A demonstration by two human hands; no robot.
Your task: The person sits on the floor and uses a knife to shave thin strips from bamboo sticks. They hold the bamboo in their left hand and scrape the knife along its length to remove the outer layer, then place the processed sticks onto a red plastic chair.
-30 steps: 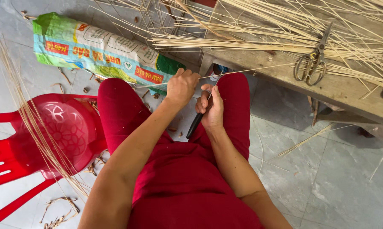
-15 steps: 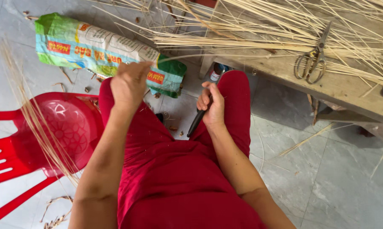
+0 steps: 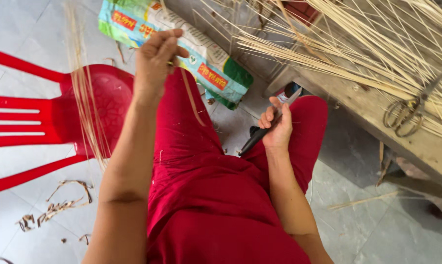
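A thin tan strip (image 3: 191, 100) hangs from the left hand (image 3: 155, 61), which is raised above the left knee with its fingertips pinched together around the strip's upper end; the strip curves down and to the right across the red trouser leg (image 3: 191, 146). The right hand (image 3: 277, 129) rests over the right thigh, fingers curled around a knife (image 3: 267, 129) with a dark handle that pokes out below the palm towards the gap between the knees, while the pale blade points up past the fingers towards the worktop. Just beyond the left hand, on the grey tiled floor (image 3: 30, 29), lies a printed plastic sack (image 3: 201, 63) in green, white and orange, touching the foot of the worktop. To the left stands a red plastic chair (image 3: 45, 122), with a sheaf of long pale slivers (image 3: 84, 93) draped over its seat and hanging down its front edge. Curled brown shavings (image 3: 55, 208) lie scattered on the floor below the chair. On the right, the wooden worktop (image 3: 426, 151) carries a big loose pile of thin bamboo sticks (image 3: 358, 44), fanned out in many directions, and a pair of metal scissors (image 3: 407, 115) lies among them near the worktop's front edge, well apart from both hands.
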